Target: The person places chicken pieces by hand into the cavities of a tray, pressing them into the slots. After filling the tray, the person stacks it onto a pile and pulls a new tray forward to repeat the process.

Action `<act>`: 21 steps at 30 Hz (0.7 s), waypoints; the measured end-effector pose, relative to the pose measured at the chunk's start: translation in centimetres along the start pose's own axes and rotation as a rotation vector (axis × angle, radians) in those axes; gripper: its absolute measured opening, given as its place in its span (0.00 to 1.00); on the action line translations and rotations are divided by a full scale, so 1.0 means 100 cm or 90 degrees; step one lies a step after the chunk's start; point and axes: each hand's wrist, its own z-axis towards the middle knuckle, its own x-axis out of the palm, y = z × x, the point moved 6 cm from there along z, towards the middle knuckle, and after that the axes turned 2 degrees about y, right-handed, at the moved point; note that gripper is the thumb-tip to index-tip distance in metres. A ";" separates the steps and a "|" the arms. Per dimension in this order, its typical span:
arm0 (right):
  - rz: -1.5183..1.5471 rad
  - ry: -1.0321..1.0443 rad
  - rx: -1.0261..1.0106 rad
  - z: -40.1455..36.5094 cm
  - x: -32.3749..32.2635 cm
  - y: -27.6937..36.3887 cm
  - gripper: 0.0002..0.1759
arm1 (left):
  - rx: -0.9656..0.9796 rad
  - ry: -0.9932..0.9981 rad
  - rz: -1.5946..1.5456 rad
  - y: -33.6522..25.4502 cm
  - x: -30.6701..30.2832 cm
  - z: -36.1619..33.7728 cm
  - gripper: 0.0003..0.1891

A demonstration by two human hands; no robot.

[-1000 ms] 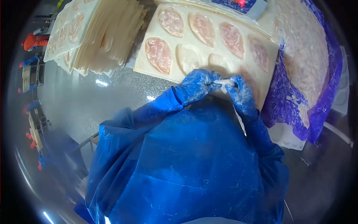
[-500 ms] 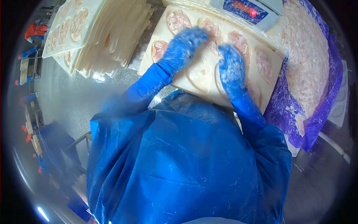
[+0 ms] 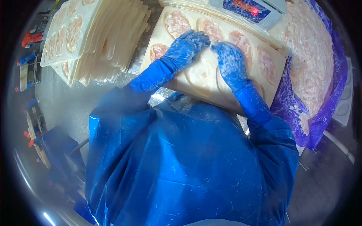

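Note:
A cream-coloured tray (image 3: 188, 77) with oval hollows lies tilted in front of me, and several hollows along its far side hold pale pink raw meat (image 3: 177, 24). My left hand (image 3: 187, 47), in a wet blue glove, rests over the near edge of a meat portion (image 3: 210, 31) with its fingers outstretched and slightly bent. My right hand (image 3: 230, 62), gloved alike and smeared with meat bits, reaches to the same portion from the right, its fingers extended and close together. The fingertips nearly meet. Hollows near me in the middle show bare.
On the left stands a tall stack of similar trays (image 3: 109, 41), the top one filled. A scale (image 3: 247, 11) with a red display is behind the tray. A heap of raw meat (image 3: 309, 56) on purple sheeting (image 3: 335, 94) lies right. Co-workers in blue and red (image 3: 32, 37) appear far left.
My right hand has moved up and left, its fingertips closer to my left hand. My left hand has shifted slightly, its fingers now extended over the meat. The view has moved slightly.

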 end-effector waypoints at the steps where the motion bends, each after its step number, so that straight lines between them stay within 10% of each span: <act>1: 0.011 -0.012 -0.020 -0.004 -0.005 -0.002 0.17 | 0.022 -0.003 0.007 0.001 -0.005 -0.003 0.27; 8: 0.042 -0.129 -0.004 0.033 -0.028 0.002 0.12 | -0.045 -0.005 -0.054 -0.007 0.004 0.001 0.25; 12: 0.043 0.014 0.009 0.043 0.001 -0.006 0.08 | -0.014 -0.073 -0.105 0.004 0.007 -0.002 0.23; 21: 0.471 0.061 0.100 0.034 0.010 -0.019 0.10 | -0.004 -0.110 -0.121 0.000 0.005 -0.001 0.23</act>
